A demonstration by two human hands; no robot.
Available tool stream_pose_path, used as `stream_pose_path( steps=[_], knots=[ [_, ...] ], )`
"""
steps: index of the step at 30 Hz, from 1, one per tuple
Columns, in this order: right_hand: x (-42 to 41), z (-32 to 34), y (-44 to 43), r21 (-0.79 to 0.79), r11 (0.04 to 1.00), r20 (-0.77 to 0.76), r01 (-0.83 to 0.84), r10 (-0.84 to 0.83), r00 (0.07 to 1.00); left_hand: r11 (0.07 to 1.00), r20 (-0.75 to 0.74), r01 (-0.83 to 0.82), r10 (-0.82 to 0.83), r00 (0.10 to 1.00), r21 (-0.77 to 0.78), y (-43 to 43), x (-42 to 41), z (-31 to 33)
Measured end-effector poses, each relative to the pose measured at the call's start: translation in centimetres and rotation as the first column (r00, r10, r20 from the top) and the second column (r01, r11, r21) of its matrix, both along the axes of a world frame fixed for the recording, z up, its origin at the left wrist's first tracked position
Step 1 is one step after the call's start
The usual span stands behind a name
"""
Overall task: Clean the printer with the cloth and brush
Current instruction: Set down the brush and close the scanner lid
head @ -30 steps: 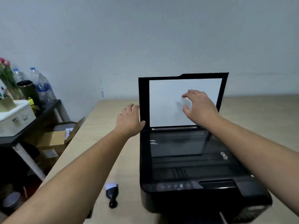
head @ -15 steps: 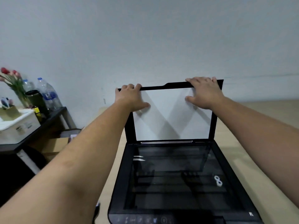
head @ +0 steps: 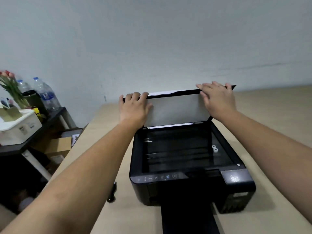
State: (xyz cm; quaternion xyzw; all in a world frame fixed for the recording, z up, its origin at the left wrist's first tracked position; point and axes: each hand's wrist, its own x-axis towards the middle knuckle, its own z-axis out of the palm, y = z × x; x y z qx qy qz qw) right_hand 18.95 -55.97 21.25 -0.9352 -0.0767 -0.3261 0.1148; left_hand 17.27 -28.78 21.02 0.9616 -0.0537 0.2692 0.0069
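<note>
Black and boxy, the printer (head: 190,188) sits in the middle of a pale wooden table (head: 278,115), its front facing the person and a dark output tray (head: 187,220) sticking out towards them. Its scanner lid (head: 175,108) is raised and tilted forward over the scanner glass (head: 177,149), white underside showing. The left hand (head: 135,108) grips the lid's top left corner, fingers hooked over the edge and thumb on the white face. The right hand (head: 217,100) holds the top right corner the same way, fingers reaching over the edge. Just left of the printer, partly hidden by the left forearm, lies a small dark object (head: 112,193), too blurred to identify. Further left stands a dark side table (head: 50,119) carrying a white box (head: 20,127), water bottles (head: 47,95) and flowers (head: 8,81), with cardboard boxes (head: 59,146) below.
</note>
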Motion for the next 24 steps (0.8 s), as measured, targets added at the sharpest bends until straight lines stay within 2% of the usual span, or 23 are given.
stream_pose_path(
  steps=[2, 5, 12, 17, 20, 24],
  knots=[
    [-2.9, -1.6, 0.2, 0.014, 1.0, 0.059, 0.002, -0.002, 0.998, 1.0, 0.014, -0.003, 0.003, 1.0, 0.006, 0.1, -2.6, -1.7],
    [-7.7, -4.8, 0.1, -0.055, 0.997, 0.111, 0.045, -0.039, 0.993, 0.999, 0.002, -0.018, 0.018, 1.0, 0.031, 0.0, -6.4, -4.6],
    [-13.6, -13.4, -1.1, -0.179, 0.984, -0.129, 0.018, -0.042, 0.991, 0.999, -0.179, -0.027, 0.019, 0.984, -0.042, -0.6, -12.6, -12.6],
    [-15.2, -16.9, -1.2, -0.137, 0.99, -0.322, -0.035, -0.011, 0.947, 0.982, -0.413, -0.09, 0.013, 0.911, -0.167, -1.8, -14.6, -15.7],
    [-15.6, -17.5, -1.3, -0.17, 0.983, -0.419, -0.074, -0.004, 0.908, 0.984, -0.455, -0.095, 0.017, 0.89, -0.149, -2.1, -15.1, -16.6],
    [-15.6, -17.9, -2.1, -0.291, 0.949, -0.448, -0.117, -0.028, 0.893, 0.991, -0.464, -0.079, 0.02, 0.886, -0.109, -1.7, -14.9, -16.8]
  ],
)
